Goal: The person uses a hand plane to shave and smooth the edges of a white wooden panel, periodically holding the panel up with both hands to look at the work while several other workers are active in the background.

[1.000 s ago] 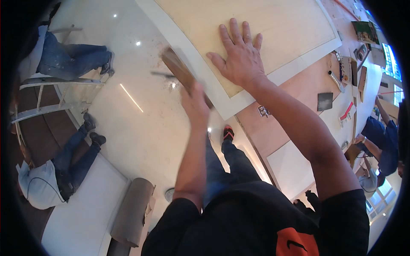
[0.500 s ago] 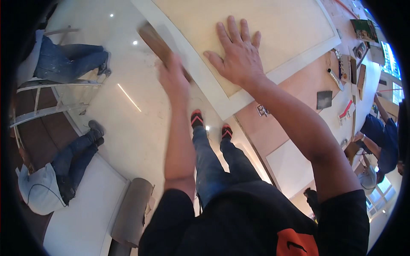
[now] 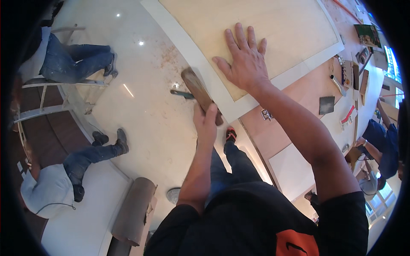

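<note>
My left hand point(image 3: 206, 121) is closed round the near end of a long, worn wooden block point(image 3: 194, 88). The block lies along the left edge of a cream panel with a white border point(image 3: 239, 105) and appears to touch it. On the panel's cream face my right hand point(image 3: 245, 64) rests flat, fingers spread, holding nothing. Left of the block, a slim tool with a dark green handle point(image 3: 183, 94) shows on the floor. What sits on the block's underside is hidden.
Under the panel is a pinkish worktop point(image 3: 267, 132) with a dark square pad point(image 3: 326, 105), a metal tube point(image 3: 337, 84) and wood strips. Reddish dust point(image 3: 168, 57) marks the floor. People sit or stand at left, near a ladder point(image 3: 64, 111); a brown roll point(image 3: 134, 211) lies lower left.
My left hand and the block have moved right, against the panel's edge, and are no longer blurred. The green-handled tool has come into view. A person's legs at lower left have shifted.
</note>
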{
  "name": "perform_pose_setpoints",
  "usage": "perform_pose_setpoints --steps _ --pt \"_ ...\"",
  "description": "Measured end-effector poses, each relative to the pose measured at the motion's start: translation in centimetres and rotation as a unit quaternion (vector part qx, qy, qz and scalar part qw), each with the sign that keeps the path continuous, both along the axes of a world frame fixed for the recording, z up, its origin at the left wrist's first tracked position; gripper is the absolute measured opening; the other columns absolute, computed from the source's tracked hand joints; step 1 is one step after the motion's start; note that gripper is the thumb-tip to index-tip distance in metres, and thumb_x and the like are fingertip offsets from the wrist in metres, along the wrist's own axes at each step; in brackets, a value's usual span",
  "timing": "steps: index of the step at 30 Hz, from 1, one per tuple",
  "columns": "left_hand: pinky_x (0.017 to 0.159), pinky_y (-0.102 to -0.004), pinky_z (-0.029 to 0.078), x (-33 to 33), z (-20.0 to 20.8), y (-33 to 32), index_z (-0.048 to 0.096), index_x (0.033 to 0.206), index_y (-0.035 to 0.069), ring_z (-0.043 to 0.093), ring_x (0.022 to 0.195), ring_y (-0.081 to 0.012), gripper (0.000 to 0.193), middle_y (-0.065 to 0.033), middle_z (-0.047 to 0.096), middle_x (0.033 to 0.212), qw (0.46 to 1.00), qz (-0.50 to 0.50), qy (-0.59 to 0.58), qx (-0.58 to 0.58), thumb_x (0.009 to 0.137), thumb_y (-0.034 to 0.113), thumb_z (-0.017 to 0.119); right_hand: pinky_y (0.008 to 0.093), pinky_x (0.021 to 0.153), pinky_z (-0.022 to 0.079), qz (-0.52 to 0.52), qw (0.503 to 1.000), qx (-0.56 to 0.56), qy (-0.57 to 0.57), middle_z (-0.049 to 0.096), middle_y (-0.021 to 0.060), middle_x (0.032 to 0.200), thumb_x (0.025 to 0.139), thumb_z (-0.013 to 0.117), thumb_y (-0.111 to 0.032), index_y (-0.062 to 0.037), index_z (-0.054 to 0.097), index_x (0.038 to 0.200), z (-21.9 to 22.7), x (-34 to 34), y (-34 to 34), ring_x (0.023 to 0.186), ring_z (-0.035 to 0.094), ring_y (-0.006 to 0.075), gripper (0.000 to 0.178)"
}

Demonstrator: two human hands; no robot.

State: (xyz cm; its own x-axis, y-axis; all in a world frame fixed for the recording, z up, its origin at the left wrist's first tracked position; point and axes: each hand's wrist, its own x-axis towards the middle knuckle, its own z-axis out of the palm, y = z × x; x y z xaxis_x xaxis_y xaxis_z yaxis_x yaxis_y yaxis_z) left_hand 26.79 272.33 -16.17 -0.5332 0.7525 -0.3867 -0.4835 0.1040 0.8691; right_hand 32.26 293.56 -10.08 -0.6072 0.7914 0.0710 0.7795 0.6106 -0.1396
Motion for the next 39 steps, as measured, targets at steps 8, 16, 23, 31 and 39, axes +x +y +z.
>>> perform_pose_setpoints --steps 8,16,23,31,39 --pt "0.088 -0.0370 0.058 -19.7 1.2 23.6 0.063 0.121 -0.004 0.070 0.101 -0.0223 0.047 -0.0118 0.071 0.112 0.990 0.107 0.087 0.028 0.109 0.041 0.054 0.0715 0.124 0.012 -0.018 0.999 -0.019 0.021 0.023 0.0202 0.172 0.099 0.054 -0.063 -0.0094 0.036 0.163 0.6 -0.8 3.3 0.159 0.015 0.0467 0.085" --pt "0.094 -0.0353 0.056 1.7 0.2 6.9 0.048 0.147 -0.004 0.067 0.112 -0.0216 0.059 -0.0138 0.067 0.127 0.989 0.114 -0.089 -0.017 0.111 0.043 0.048 0.0722 0.123 0.013 -0.027 0.999 -0.018 -0.008 0.022 0.0207 0.172 0.099 0.055 -0.062 -0.0086 0.036 0.163 0.2 -0.6 5.4 0.159 0.014 0.0478 0.085" --pt "0.071 -0.0340 0.054 -7.2 -0.7 11.8 0.059 0.116 0.000 0.063 0.083 -0.0169 0.046 -0.0100 0.066 0.100 0.995 0.092 0.001 -0.030 0.109 0.045 0.051 0.0718 0.123 0.011 -0.029 0.999 -0.036 -0.020 0.022 0.0209 0.172 0.099 0.055 -0.061 -0.0077 0.035 0.163 1.0 -1.0 4.9 0.159 0.013 0.0478 0.086" --pt "0.070 -0.0341 0.054 -25.7 1.2 29.0 0.065 0.096 -0.001 0.065 0.080 -0.0162 0.054 -0.0084 0.067 0.093 0.987 0.146 0.050 0.044 0.104 0.052 0.057 0.0719 0.123 0.010 -0.015 0.999 -0.045 -0.021 0.020 0.0207 0.173 0.099 0.056 -0.060 -0.0082 0.034 0.164 1.4 -3.0 4.6 0.159 0.012 0.0481 0.086" --pt "0.088 -0.0412 0.046 -2.4 0.6 7.1 0.065 0.107 -0.006 0.059 0.097 -0.0252 0.057 -0.0127 0.065 0.099 0.989 -0.010 0.104 -0.105 0.111 0.047 0.043 0.0727 0.122 0.010 -0.022 0.998 -0.039 -0.039 0.020 0.0212 0.173 0.098 0.057 -0.061 -0.0086 0.034 0.164 1.0 -2.0 4.9 0.159 0.013 0.0489 0.087"
